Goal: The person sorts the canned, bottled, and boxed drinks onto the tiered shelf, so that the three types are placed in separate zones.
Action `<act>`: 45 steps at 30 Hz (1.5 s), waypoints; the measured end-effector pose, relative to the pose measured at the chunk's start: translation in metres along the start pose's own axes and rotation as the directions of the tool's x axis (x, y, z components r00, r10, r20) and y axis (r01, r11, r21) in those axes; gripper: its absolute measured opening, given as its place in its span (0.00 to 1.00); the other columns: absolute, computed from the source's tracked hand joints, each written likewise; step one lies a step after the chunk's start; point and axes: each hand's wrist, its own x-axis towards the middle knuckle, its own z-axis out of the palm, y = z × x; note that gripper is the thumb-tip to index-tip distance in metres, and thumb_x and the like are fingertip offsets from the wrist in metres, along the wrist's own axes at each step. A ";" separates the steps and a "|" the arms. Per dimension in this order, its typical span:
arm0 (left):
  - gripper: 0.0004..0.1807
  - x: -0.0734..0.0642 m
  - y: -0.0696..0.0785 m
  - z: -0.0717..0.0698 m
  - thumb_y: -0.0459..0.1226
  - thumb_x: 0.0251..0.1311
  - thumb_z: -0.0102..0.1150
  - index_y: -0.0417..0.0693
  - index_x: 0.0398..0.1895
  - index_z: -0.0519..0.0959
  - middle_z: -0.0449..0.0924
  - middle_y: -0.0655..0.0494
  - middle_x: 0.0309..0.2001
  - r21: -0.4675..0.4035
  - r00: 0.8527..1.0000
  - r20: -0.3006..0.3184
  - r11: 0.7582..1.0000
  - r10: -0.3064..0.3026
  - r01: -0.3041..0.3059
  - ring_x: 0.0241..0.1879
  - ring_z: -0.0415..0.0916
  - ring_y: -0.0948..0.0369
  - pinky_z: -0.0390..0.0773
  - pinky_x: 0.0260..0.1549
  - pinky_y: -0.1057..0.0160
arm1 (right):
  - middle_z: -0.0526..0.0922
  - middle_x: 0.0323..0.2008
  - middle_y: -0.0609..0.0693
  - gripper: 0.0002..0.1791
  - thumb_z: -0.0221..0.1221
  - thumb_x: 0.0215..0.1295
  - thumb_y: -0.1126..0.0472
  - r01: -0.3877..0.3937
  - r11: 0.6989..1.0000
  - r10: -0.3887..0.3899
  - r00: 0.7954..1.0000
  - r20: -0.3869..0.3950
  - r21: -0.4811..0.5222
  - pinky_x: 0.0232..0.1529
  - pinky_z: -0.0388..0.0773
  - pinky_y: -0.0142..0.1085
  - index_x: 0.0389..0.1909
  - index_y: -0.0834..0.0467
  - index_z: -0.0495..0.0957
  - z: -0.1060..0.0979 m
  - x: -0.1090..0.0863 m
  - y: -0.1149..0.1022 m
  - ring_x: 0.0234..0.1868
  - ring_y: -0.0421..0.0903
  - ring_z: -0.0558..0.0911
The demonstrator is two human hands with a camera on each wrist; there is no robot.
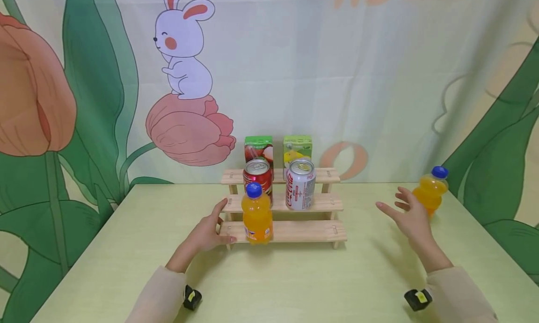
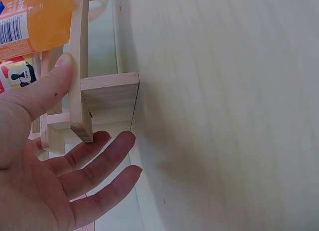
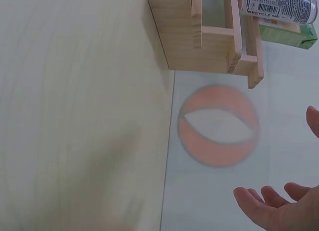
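Observation:
A three-tier wooden rack (image 1: 303,231) stands on the table, and my left hand (image 1: 206,231) grips its left end. The left thumb (image 2: 50,89) lies against the lowest step; the other fingers are spread around the end. Beside that hand, an orange drink bottle (image 1: 258,217) with a blue cap stands upright on the lowest step. On the middle step are a red can (image 1: 257,168) and a white Coca-Cola can (image 1: 301,185). My right hand (image 1: 414,220) is in the air with fingers apart, holding nothing. Just beyond it stands a second orange drink bottle (image 1: 431,192), partly hidden.
On the top step stand a dark green drink carton (image 1: 258,145) and a light green drink carton (image 1: 297,147), partly covered by the cans. Behind the table (image 1: 294,285) hangs a printed curtain (image 1: 286,79) with a rabbit and flowers.

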 end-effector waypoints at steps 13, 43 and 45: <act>0.54 -0.001 0.000 0.001 0.39 0.43 0.71 0.49 0.70 0.46 0.73 0.46 0.38 -0.002 1.000 0.004 1.000 -0.015 0.015 0.27 0.67 0.57 0.73 0.30 0.62 | 0.54 0.65 0.68 0.49 0.57 0.58 0.42 -0.060 0.998 0.059 0.994 -0.091 -0.002 0.56 0.60 0.55 0.69 0.64 0.44 -0.010 0.001 0.009 0.61 0.65 0.58; 0.55 0.000 -0.001 0.000 0.40 0.42 0.72 0.49 0.70 0.46 0.74 0.46 0.38 -0.012 1.000 0.002 1.000 0.009 -0.009 0.27 0.68 0.57 0.72 0.29 0.62 | 0.57 0.65 0.56 0.46 0.58 0.55 0.40 -0.198 0.973 0.227 0.914 -0.335 0.118 0.57 0.64 0.44 0.70 0.53 0.49 -0.032 0.028 0.048 0.61 0.55 0.60; 0.55 0.000 -0.001 0.001 0.39 0.42 0.72 0.49 0.71 0.46 0.74 0.46 0.39 -0.014 1.000 0.003 1.000 0.007 -0.007 0.28 0.68 0.57 0.72 0.29 0.62 | 0.55 0.66 0.56 0.46 0.58 0.56 0.41 -0.209 0.969 0.241 0.909 -0.341 0.129 0.58 0.61 0.49 0.70 0.53 0.48 -0.032 0.027 0.045 0.63 0.56 0.58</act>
